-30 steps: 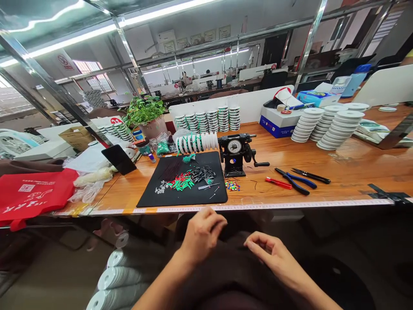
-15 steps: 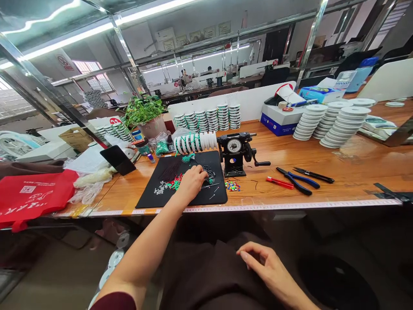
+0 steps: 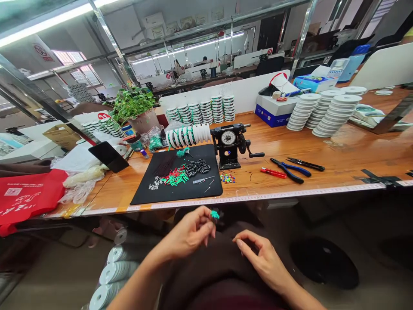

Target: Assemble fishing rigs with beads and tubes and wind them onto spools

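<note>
My left hand (image 3: pixel 196 230) is in front of the table edge, above my lap, its fingers pinched on a small bright green bunch (image 3: pixel 214 214) whose kind I cannot make out. To its right is my right hand (image 3: pixel 260 254), with thumb and forefinger drawn together; anything between them is too small to see. Beyond the hands lies a black mat (image 3: pixel 145 189) bearing green and red tubes (image 3: pixel 177 175), black pieces (image 3: pixel 197 167), small silvery parts (image 3: pixel 155 184) and another green bunch (image 3: pixel 183 152).
A black hand-crank winder (image 3: pixel 229 146) with white spools (image 3: pixel 187 136) on its shaft stands behind the mat. Pliers (image 3: pixel 292 170), a red pen-like item (image 3: pixel 273 172) and coloured beads (image 3: pixel 227 178) lie to the right. Spool stacks (image 3: pixel 335 114) stand farther back; a dark tablet (image 3: pixel 109 156) leans left.
My left hand has lifted off the mat and come back toward me, carrying the green bunch. My right hand has stayed nearly in place. The view has shifted slightly.
</note>
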Action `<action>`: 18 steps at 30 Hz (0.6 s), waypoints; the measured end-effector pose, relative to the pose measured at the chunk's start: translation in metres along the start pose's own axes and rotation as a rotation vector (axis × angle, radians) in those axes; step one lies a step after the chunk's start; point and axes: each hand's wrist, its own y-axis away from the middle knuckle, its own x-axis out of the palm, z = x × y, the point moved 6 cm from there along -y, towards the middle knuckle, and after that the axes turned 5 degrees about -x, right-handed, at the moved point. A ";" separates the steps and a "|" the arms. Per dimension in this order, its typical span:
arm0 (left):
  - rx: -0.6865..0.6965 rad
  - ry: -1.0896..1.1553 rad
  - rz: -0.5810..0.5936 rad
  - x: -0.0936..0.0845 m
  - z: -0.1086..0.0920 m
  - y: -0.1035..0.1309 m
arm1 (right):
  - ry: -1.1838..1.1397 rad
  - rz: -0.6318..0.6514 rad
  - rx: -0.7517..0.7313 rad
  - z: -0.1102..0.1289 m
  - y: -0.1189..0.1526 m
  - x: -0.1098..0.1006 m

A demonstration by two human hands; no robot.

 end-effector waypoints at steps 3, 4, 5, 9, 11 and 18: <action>-0.050 0.193 0.053 0.041 0.032 -0.003 | -0.017 -0.073 -0.041 0.010 0.000 -0.010; -0.061 0.231 0.030 0.049 0.041 -0.005 | -0.017 -0.095 -0.053 0.013 0.001 -0.013; -0.063 0.262 0.011 0.055 0.047 -0.008 | -0.011 -0.110 -0.064 0.017 0.001 -0.015; -0.039 0.327 -0.123 0.057 0.056 -0.014 | 0.012 -0.104 -0.088 0.024 0.005 -0.013; -0.041 0.299 -0.158 0.055 0.053 -0.013 | 0.011 -0.076 -0.086 0.024 0.006 -0.009; 0.013 0.077 -0.252 0.051 0.038 -0.012 | -0.003 0.001 -0.062 0.021 0.005 0.000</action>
